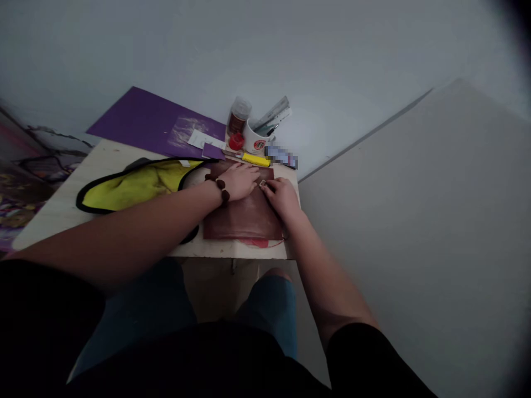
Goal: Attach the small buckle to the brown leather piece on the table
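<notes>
A reddish-brown, leather-like flat piece lies on the small wooden table, in front of my body. My left hand rests flat on its upper part, fingers stretched out, palm down; a bracelet of dark round beads circles that wrist. At the right side of the brown piece, my right hand pinches a small pale, squarish, buckle-like piece between thumb and fingers. Whether this is attached to the brown piece I cannot tell. Red material peeks out below the lower edge.
On the left lies a yellow cloth item with black edging. Behind stand a white mug holding rulers and pens, a clear-lidded jar, a red cap and a yellow cutter. A purple board borders the wall.
</notes>
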`<move>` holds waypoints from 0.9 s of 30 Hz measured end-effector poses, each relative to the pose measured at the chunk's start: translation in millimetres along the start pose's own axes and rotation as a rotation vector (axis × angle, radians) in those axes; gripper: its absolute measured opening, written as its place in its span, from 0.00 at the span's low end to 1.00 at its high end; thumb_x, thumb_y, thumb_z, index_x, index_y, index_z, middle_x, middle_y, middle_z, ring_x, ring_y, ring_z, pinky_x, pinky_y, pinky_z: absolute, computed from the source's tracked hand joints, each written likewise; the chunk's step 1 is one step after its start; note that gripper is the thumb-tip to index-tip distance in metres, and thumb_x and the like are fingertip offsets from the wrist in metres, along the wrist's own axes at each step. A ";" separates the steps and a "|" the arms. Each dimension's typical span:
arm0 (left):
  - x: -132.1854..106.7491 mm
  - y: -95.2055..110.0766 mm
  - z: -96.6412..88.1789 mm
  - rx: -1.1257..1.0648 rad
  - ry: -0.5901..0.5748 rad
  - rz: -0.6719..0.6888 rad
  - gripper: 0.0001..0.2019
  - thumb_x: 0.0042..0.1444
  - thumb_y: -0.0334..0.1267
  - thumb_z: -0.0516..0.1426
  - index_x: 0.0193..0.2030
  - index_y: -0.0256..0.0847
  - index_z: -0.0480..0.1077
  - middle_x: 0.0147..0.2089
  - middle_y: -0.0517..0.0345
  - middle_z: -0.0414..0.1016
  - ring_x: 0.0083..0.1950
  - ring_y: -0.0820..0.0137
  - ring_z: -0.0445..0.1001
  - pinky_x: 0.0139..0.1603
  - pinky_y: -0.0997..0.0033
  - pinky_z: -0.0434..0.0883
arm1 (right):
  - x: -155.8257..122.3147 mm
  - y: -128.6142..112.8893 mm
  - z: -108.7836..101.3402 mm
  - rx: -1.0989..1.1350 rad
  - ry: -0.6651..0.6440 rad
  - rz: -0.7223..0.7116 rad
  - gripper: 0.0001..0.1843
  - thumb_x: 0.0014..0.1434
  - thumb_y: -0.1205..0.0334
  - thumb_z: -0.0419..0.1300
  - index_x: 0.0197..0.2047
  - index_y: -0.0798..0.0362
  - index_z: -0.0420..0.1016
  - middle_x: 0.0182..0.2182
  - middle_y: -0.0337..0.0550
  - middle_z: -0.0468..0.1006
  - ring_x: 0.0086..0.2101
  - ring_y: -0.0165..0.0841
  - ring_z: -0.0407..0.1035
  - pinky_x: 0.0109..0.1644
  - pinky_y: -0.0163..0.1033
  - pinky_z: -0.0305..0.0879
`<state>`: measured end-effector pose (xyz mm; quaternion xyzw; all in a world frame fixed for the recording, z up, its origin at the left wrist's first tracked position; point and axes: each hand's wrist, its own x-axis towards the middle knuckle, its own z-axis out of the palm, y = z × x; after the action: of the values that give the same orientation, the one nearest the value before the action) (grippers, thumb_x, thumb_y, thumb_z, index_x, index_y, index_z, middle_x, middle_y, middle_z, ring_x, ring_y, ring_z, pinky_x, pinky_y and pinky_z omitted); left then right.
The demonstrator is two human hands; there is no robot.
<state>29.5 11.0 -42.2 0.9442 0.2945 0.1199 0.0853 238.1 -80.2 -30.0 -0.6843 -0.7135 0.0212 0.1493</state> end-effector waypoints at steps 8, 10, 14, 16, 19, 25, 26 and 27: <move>1.5 4.2 -6.5 -0.036 -0.051 -0.051 0.24 0.79 0.39 0.51 0.73 0.40 0.77 0.85 0.47 0.70 0.85 0.53 0.65 0.86 0.44 0.60 | -90.9 -11.0 -9.9 0.110 0.018 -0.106 0.20 0.81 0.48 0.64 0.60 0.50 0.91 0.50 0.55 0.86 0.51 0.48 0.77 0.60 0.53 0.74; 1.6 6.0 -7.3 -0.040 -0.044 -0.048 0.24 0.79 0.39 0.51 0.75 0.40 0.76 0.85 0.46 0.69 0.86 0.53 0.65 0.86 0.44 0.60 | -118.9 -15.0 -13.0 0.137 0.011 -0.109 0.20 0.81 0.47 0.64 0.62 0.49 0.90 0.50 0.55 0.86 0.51 0.49 0.76 0.59 0.55 0.75; 2.5 5.4 -3.4 -0.037 -0.041 -0.027 0.25 0.79 0.40 0.51 0.75 0.40 0.76 0.85 0.46 0.69 0.85 0.53 0.65 0.86 0.46 0.60 | -110.7 -13.9 -9.2 0.124 -0.002 -0.123 0.18 0.80 0.48 0.64 0.61 0.48 0.90 0.49 0.54 0.87 0.51 0.49 0.77 0.59 0.56 0.74; 3.1 3.5 -0.5 -0.038 -0.043 -0.011 0.24 0.79 0.40 0.51 0.75 0.41 0.76 0.85 0.46 0.70 0.85 0.54 0.65 0.86 0.46 0.59 | -78.8 -9.7 -3.4 0.086 0.013 -0.109 0.18 0.81 0.49 0.64 0.60 0.49 0.91 0.49 0.55 0.87 0.51 0.49 0.77 0.61 0.55 0.73; 3.7 1.3 1.8 -0.050 -0.025 -0.007 0.24 0.79 0.39 0.49 0.74 0.41 0.77 0.84 0.46 0.70 0.86 0.54 0.64 0.86 0.45 0.59 | -24.9 -5.5 2.7 0.005 0.019 -0.054 0.18 0.81 0.51 0.63 0.58 0.51 0.91 0.50 0.56 0.87 0.52 0.49 0.76 0.63 0.53 0.72; 3.5 4.0 -3.9 -0.069 -0.045 -0.042 0.25 0.78 0.39 0.50 0.74 0.40 0.77 0.85 0.44 0.69 0.87 0.53 0.63 0.87 0.43 0.59 | -24.6 -15.8 -5.9 -0.053 -0.020 -0.035 0.17 0.81 0.52 0.64 0.56 0.54 0.91 0.49 0.56 0.87 0.52 0.48 0.76 0.62 0.51 0.71; 3.5 4.8 -4.9 -0.065 -0.050 -0.049 0.25 0.78 0.39 0.51 0.75 0.40 0.76 0.85 0.45 0.69 0.86 0.53 0.64 0.87 0.44 0.59 | -41.0 -17.9 -8.7 -0.029 -0.028 -0.055 0.17 0.81 0.51 0.64 0.56 0.53 0.91 0.49 0.55 0.87 0.52 0.48 0.76 0.62 0.51 0.71; 3.6 5.6 -5.5 -0.060 -0.054 -0.057 0.25 0.78 0.39 0.51 0.75 0.40 0.76 0.85 0.45 0.69 0.86 0.53 0.64 0.87 0.45 0.58 | -59.2 -19.6 -11.4 0.004 -0.039 -0.077 0.17 0.81 0.51 0.63 0.57 0.52 0.90 0.49 0.54 0.87 0.52 0.48 0.77 0.62 0.51 0.72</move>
<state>33.8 9.1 -35.0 0.9354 0.3150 0.1009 0.1247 223.0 -141.6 -25.5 -0.6555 -0.7419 0.0302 0.1377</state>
